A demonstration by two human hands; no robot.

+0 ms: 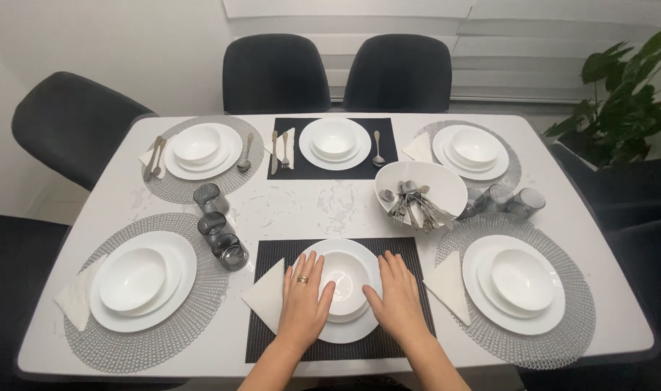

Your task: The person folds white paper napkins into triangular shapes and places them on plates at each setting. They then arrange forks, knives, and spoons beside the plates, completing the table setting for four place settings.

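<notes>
While flat, left hand, right hand flank white bowl.

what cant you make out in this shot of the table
- Head view: the plate under the near bowl is partly covered by the left hand and right hand.
- Cutlery in the serving bowl is heaped; the count and kinds are unclear.
- Grey glasses behind that bowl overlap, so their number is uncertain.
- The plant is cut off by the right edge.
</notes>
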